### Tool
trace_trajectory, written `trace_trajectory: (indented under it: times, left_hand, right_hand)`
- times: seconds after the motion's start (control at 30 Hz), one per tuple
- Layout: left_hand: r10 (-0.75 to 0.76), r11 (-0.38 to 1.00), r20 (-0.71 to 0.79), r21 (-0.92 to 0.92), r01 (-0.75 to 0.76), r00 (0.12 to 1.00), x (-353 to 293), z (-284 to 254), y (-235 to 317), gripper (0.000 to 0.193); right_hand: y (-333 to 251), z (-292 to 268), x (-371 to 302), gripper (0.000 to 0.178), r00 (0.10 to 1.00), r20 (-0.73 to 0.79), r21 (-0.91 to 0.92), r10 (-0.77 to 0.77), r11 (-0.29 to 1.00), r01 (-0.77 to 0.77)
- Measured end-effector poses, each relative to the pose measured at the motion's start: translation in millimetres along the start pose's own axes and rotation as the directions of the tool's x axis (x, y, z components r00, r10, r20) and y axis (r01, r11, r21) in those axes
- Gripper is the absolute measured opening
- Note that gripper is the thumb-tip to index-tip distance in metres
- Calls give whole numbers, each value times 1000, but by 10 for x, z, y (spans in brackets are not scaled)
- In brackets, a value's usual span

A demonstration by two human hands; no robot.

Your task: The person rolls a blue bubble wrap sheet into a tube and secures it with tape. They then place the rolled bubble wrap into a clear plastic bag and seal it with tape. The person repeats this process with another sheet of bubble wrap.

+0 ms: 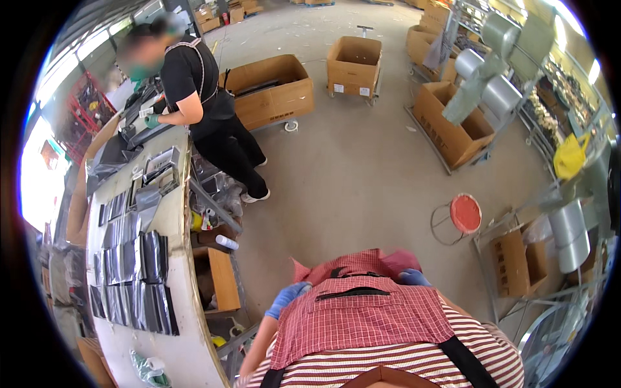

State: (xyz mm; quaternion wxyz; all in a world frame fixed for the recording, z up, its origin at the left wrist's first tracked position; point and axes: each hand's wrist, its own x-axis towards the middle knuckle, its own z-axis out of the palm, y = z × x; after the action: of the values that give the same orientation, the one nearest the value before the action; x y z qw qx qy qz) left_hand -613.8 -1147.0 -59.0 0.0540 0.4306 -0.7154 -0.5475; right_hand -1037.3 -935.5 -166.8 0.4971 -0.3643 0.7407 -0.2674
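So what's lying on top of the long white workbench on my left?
On the long white workbench, rows of flat dark plastic-wrapped packs and grey metal trays. The bench's far end is covered by a co-worker's arms.

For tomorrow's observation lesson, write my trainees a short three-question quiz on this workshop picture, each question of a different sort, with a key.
1. True or false: the wearer's left hand and right hand, both in blue gloves, rest at the upper corners of the red checked apron.
2. What lies in rows on the long worktable?
A. dark flat packets
B. yellow bags
C. red stools
3. Fill in: the co-worker in black stands at the table's far ___.

Key
1. True.
2. A, the dark flat packets.
3. End.
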Motion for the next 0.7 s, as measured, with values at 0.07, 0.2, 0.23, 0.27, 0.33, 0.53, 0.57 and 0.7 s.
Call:
trace_trajectory:
  times: [0.07,0.2,0.23,0.27,0.33,0.53,0.57,0.7]
  left_hand:
    - [119,978,51,165,-126,992,696,-346,530,38]
    - [183,929,121,303,-212,976,1540,-968,1285,37]
    - [204,935,118,269,-229,972,1687,-1091,1396,38]
    - [114,957,198,242,-161,973,1853,-1218,1537,40]
    - [40,951,283,284,-123,958,2331,-1289,1332,41]
    - [-46,995,118,92,35,992,3623,-1498,1118,43]
    - [-80,994,93,87,72,993,3799,-1558,1219,43]
    - [-1,975,80,221,-16,997,4464,-1984,1583,42]
  right_hand:
    - [514,-375,198,25,980,-64,565,190,816,-122]
    - [843,-713,408,25,864,-46,810,502,525,-262]
    - [742,-771,487,24,831,-35,819,556,492,-295]
    - [638,-823,570,23,803,-28,829,596,463,-315]
    - [467,-898,828,21,771,-2,834,636,426,-350]
    - [101,-1301,1996,15,745,66,753,664,457,-474]
    - [16,-1451,2245,14,750,73,740,658,468,-483]
    - [-267,-2432,3443,10,810,68,817,582,433,-380]
